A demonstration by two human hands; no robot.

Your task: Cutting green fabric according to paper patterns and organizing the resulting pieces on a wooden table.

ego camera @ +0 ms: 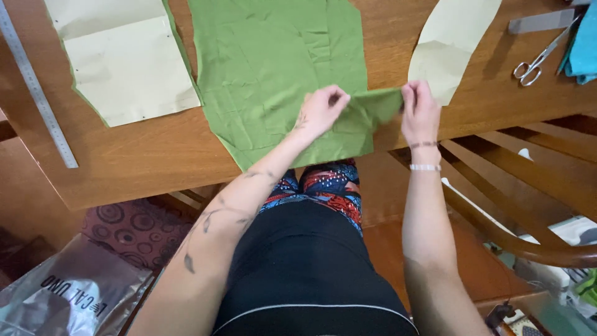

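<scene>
A large piece of green fabric (pixel 273 68) lies flat on the wooden table (pixel 149 155), reaching its near edge. My left hand (pixel 320 112) and my right hand (pixel 420 112) each pinch an end of a smaller green fabric piece (pixel 376 102), holding it stretched between them just above the table, over the right edge of the large piece. The small piece is slightly blurred.
A cream paper pattern piece (pixel 124 62) lies left of the fabric, a curved cream one (pixel 451 43) to the right. A metal ruler (pixel 34 87) runs along the left side. Scissors (pixel 538 59), a grey bar (pixel 541 22) and teal cloth (pixel 584 46) sit far right. A wooden chair (pixel 516 211) stands right of me.
</scene>
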